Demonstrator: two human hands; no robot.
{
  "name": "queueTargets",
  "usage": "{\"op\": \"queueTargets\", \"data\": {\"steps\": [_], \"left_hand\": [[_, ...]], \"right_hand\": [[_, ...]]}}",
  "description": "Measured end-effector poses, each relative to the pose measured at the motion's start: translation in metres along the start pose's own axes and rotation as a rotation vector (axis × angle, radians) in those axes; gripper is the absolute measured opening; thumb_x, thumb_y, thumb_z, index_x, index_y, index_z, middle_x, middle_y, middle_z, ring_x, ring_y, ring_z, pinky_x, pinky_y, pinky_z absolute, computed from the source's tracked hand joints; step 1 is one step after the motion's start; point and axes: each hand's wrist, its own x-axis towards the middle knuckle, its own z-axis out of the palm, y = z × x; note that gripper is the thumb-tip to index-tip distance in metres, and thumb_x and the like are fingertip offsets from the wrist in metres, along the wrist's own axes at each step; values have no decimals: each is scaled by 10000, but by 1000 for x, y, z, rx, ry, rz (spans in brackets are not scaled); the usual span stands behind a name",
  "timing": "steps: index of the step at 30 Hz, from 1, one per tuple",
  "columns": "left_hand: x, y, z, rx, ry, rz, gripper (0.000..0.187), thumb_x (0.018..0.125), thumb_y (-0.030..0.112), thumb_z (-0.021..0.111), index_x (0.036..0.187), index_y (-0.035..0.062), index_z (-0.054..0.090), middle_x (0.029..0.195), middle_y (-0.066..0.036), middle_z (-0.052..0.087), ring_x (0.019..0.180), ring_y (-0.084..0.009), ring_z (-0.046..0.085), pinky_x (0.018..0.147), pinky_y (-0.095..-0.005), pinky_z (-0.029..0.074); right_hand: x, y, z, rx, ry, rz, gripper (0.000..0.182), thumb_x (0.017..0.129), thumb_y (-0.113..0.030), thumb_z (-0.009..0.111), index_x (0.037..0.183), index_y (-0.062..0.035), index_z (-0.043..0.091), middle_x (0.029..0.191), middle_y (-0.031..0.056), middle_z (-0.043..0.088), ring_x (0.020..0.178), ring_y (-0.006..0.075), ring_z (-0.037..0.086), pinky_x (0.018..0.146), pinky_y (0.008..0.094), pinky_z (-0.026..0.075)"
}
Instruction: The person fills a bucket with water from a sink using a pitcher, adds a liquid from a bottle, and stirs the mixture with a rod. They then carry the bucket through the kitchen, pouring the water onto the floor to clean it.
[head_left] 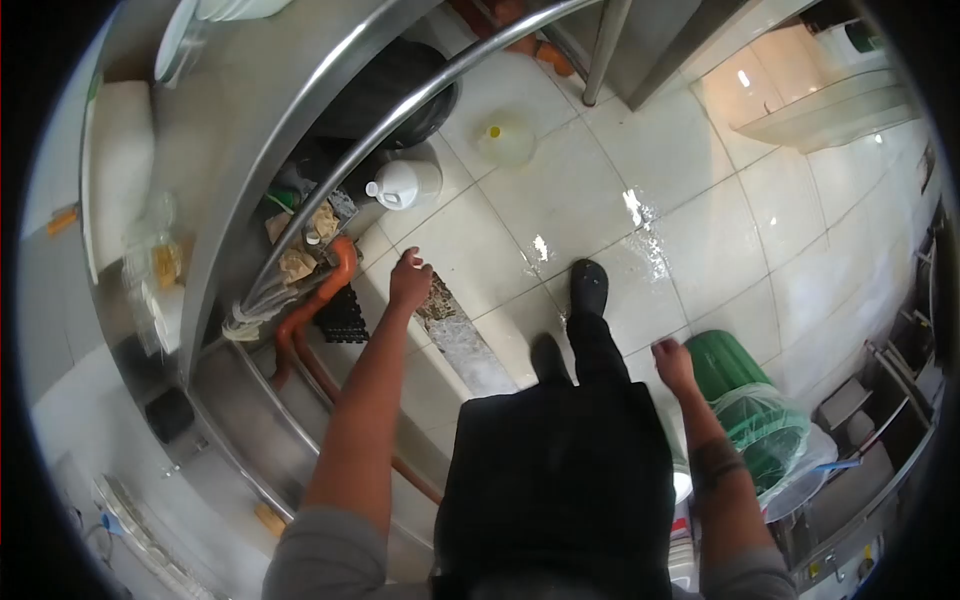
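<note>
My left hand (409, 283) reaches forward over the floor beside an uncovered drain channel (465, 350), its fingers loosely bent and apart with nothing seen in them. Ahead of it a white plastic jug (410, 186) stands on the tiles. Farther off is a translucent, yellowish jug (507, 145). On the other side, my right hand (675, 365) hangs with curled fingers near a green bin (722, 362); I see nothing in it. A second green bin with a clear plastic liner (765, 430) is just below that one.
Wet, shiny tiles (610, 170) cover the floor. To the left run a steel counter (215, 215), a curved metal rail (400, 108) and orange pipes (318, 302). A large black tub (415, 125) lies under the counter. Metal shelving (880, 430) stands at the right.
</note>
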Motion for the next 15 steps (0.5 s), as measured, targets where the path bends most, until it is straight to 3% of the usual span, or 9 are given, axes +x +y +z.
{"op": "queueTargets", "data": {"steps": [2, 4, 6, 7, 9, 11, 13, 14, 15], "left_hand": [[28, -8, -11, 20, -11, -3, 539, 874, 150, 632, 1375, 31, 471, 1074, -131, 683, 870, -233, 693, 736, -345, 552], [80, -49, -7, -420, -73, -237, 557, 877, 135, 630, 1387, 12, 441, 1117, -141, 653, 853, -207, 687, 709, -318, 547], [107, -56, -8, -607, -103, -343, 539, 898, 150, 619, 1378, -11, 434, 1171, -158, 605, 942, -225, 655, 803, -345, 540], [126, -71, -8, -660, -118, -384, 527, 913, 162, 614, 1378, -8, 433, 1192, -162, 593, 1000, -233, 638, 844, -370, 541], [158, -88, -7, -725, -149, -451, 507, 927, 173, 603, 1372, 1, 430, 1207, -157, 574, 1049, -242, 612, 876, -391, 538], [189, -109, -5, -805, -141, -530, 488, 942, 184, 593, 1366, 10, 426, 1223, -153, 556, 1098, -251, 586, 908, -412, 536], [223, -130, 0, -855, -126, -502, 471, 946, 185, 606, 1354, 26, 433, 1276, -142, 504, 1146, -256, 556, 923, -442, 540], [230, -128, 1, -856, -72, -518, 469, 936, 184, 623, 1340, 28, 446, 1290, -138, 483, 1149, -255, 550, 924, -439, 540], [235, -118, 4, -857, -14, -531, 466, 926, 184, 640, 1327, 29, 459, 1304, -133, 462, 1153, -254, 544, 925, -436, 540]], "right_hand": [[33, -58, 13, 232, 4, -19, 331, 927, -306, 611, 1002, 13, 653, 888, 187, 693, 794, 322, 676, 733, 433, 527], [43, -148, 15, 536, -126, 58, 285, 948, -272, 607, 997, 7, 641, 758, 74, 632, 630, 136, 593, 586, 312, 491], [74, -195, 45, 618, -284, 48, 306, 957, -281, 597, 1047, 7, 643, 771, 60, 618, 637, 138, 584, 574, 303, 482], [90, -215, 64, 664, -332, -17, 293, 986, -282, 573, 1045, 0, 626, 810, 29, 578, 640, 95, 529, 546, 257, 446], [128, -262, 99, 646, -441, -20, 436, 967, -382, 591, 1224, -31, 615, 937, 46, 626, 782, 141, 589, 658, 288, 520], [169, -316, 130, 617, -510, -72, 479, 960, -418, 597, 1277, -58, 600, 1041, 73, 647, 852, 169, 610, 688, 323, 538], [221, -355, 169, 696, -495, -224, 464, 951, -269, 617, 1384, -114, 554, 1218, 113, 618, 912, 180, 613, 727, 345, 560], [278, -358, 210, 616, -511, -498, 471, 942, -189, 602, 1403, -119, 541, 1308, 134, 573, 990, 197, 608, 809, 381, 565], [257, -400, 171, 578, -446, -411, 511, 926, -113, 589, 1430, -141, 511, 1374, 162, 530, 1081, 224, 592, 913, 421, 546]]}}
